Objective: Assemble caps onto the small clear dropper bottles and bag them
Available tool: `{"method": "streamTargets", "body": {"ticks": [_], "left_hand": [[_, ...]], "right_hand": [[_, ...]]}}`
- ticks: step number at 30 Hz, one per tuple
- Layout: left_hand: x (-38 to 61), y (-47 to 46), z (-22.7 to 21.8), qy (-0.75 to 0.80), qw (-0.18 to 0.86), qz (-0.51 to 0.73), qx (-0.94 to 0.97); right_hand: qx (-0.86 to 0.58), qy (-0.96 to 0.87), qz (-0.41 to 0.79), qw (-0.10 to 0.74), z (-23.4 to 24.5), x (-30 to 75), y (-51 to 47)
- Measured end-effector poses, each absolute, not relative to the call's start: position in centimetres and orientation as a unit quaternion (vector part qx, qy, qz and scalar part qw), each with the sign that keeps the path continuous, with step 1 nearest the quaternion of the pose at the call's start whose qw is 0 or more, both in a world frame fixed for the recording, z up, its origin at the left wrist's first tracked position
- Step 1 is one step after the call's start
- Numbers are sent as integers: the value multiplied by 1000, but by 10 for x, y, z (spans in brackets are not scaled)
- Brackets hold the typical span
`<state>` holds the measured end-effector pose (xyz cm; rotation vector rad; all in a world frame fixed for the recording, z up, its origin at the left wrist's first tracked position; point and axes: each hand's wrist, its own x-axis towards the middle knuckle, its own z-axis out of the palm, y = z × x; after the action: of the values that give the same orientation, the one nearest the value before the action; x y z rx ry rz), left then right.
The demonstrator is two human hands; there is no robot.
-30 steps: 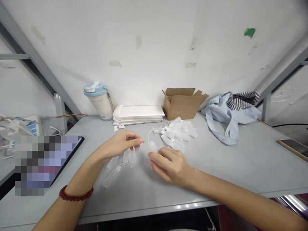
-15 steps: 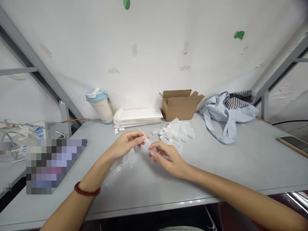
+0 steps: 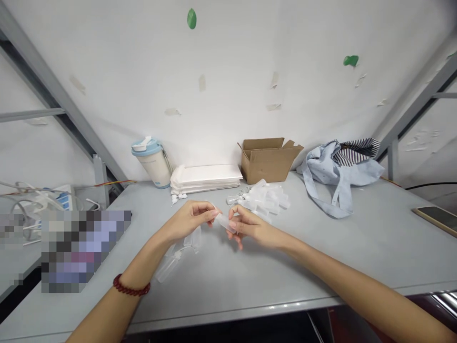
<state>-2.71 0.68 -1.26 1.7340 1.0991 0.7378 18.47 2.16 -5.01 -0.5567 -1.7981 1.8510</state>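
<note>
A small translucent plastic bottle (image 3: 224, 222) is held between both hands, above the table. My left hand (image 3: 187, 220) pinches its narrow upper end between thumb and fingers; its exact tip is hidden. My right hand (image 3: 255, 229) grips the other end, with thumb and index finger on the bottle's body. Beneath and beside my left hand lie a few similar bottles (image 3: 166, 267), one with a thin white strap at its neck. Beyond my right hand is a loose pile of several more clear bottles (image 3: 269, 197).
Along the wall stand a blue-lidded cup (image 3: 152, 162), a stack of white packets (image 3: 207, 176), an open cardboard box (image 3: 267, 164) and a light blue cloth bag (image 3: 324, 166). Small white pieces (image 3: 178, 197) lie before the packets. A phone (image 3: 439, 218) rests at the right; a pixelated area covers the left.
My right hand has closed onto the bottle's lower body, its fingers resettled there. My left hand keeps its pinch on the upper end. The whole view has shifted slightly.
</note>
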Motion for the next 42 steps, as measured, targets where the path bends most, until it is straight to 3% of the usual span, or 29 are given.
{"method": "streamTargets", "body": {"ticks": [4, 12, 15, 22, 26, 29, 34, 37, 42], "left_hand": [[-25, 6, -13, 451, 455, 299, 708], [-18, 7, -19, 477, 452, 291, 695], [-17, 5, -18, 472, 420, 293, 718], [-15, 1, -14, 470, 392, 317, 724], [-14, 1, -13, 474, 407, 317, 714], [-12, 1, -13, 481, 415, 308, 709], [-8, 0, -14, 485, 448, 299, 689], [-9, -1, -13, 489, 453, 297, 684], [-10, -2, -11, 473, 449, 295, 699]], "right_hand": [[-235, -679, 644, 261, -50, 182, 18], [-339, -793, 439, 254, -48, 181, 14], [-336, -758, 487, 275, -52, 179, 16], [-265, -544, 756, 250, -44, 179, 19], [-257, -495, 797, 231, -40, 180, 19], [-299, -553, 743, 231, -40, 181, 18], [-385, -752, 480, 237, -42, 181, 12], [-379, -805, 380, 252, -45, 179, 7], [-365, -817, 358, 267, -44, 180, 7]]}}
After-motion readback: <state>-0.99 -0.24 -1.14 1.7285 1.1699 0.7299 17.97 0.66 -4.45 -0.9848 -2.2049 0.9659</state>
